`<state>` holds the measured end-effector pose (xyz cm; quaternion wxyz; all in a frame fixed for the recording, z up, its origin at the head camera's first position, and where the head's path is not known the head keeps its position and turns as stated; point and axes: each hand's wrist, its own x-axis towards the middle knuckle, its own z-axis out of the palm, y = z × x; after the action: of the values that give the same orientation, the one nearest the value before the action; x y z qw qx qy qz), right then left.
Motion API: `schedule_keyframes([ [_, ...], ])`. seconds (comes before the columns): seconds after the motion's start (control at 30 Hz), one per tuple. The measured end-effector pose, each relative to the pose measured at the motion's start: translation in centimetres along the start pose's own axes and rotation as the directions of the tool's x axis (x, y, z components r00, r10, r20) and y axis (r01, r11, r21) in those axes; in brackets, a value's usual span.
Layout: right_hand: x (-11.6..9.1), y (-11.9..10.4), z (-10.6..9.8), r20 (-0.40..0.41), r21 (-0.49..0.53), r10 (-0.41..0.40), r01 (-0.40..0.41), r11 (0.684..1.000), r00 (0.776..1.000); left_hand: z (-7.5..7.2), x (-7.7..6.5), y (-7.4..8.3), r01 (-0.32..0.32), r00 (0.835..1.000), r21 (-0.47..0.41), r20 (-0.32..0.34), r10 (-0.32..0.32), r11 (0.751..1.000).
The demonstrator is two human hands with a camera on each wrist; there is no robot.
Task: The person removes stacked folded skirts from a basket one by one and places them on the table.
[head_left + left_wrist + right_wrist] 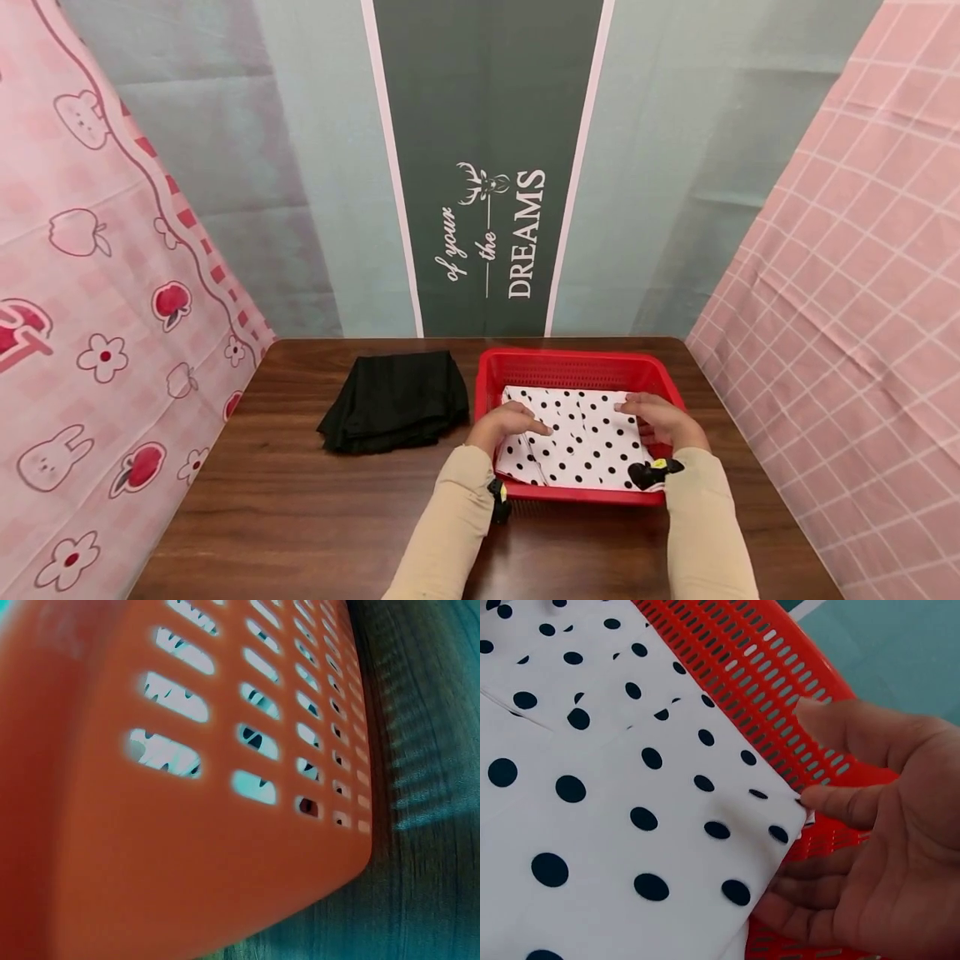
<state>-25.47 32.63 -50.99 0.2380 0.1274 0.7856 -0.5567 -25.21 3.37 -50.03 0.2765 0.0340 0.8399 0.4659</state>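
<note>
A folded white cloth with black dots (581, 442) lies in a red plastic basket (570, 493). Over the cloth's left part is my left hand (510, 422), its thumb extended toward the middle. My right hand (666, 419) is inside the basket's right end, thumb raised and apart from the cloth. In the right wrist view, the fingertips (821, 801) of that hand are right at the cloth's corner and side edge, with the lower fingers loosely bent. The left wrist view has only the basket's slotted side wall (202, 847), with dotted cloth showing through the slots; the left hand is hidden there.
A folded black cloth (397, 400) lies left of the basket on the brown wooden table (300, 517). A grey-green curtain (487, 100) with lettering hangs behind the table. Pink patterned curtains stand at the left (112, 300) and right (847, 292).
</note>
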Motion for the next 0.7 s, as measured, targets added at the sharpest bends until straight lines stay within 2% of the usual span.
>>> schedule_keyframes([
  [0.17, 0.5, 0.5, -0.2, 0.042, 0.045, -0.014, 0.012, 0.999, 0.999, 0.1, 0.1, -0.1, -0.006, 1.0, -0.042, 0.007, 0.006, 0.999],
  [0.2, 0.6, 0.6, -0.2, 0.046, 0.05, -0.009, 0.007, 0.999, 0.999, 0.3, 0.9, -0.8, -0.025, 1.0, -0.051, 0.001, 0.025, 0.998],
  [0.27, 0.7, 0.6, -0.3, 0.066, 0.053, -0.014, 0.011, 0.999, 0.998, 0.3, 1.1, -0.9, -0.025, 1.0, -0.058, -0.006, 0.024, 0.998],
  [0.4, 0.7, 0.5, -0.5, 0.121, 0.078, -0.059, 0.05, 0.996, 0.991, 0.4, 1.0, -0.9, -0.037, 0.999, -0.088, -0.022, 0.035, 0.995],
  [0.43, 0.7, 0.5, -0.5, 0.136, 0.08, -0.082, 0.071, 0.994, 0.987, 0.2, 0.2, -0.2, -0.025, 0.999, -0.103, -0.025, 0.023, 0.994],
  [0.5, 0.8, 0.4, -0.7, 0.156, 0.094, -0.111, 0.097, 0.991, 0.982, 0.3, 0.1, -0.3, -0.045, 0.998, -0.143, -0.038, 0.04, 0.989],
  [0.7, 1.2, -0.1, -1.3, 0.194, 0.102, -0.112, 0.094, 0.99, 0.974, 0.3, 0.5, -0.1, -0.078, 0.996, -0.187, -0.053, 0.069, 0.979],
])
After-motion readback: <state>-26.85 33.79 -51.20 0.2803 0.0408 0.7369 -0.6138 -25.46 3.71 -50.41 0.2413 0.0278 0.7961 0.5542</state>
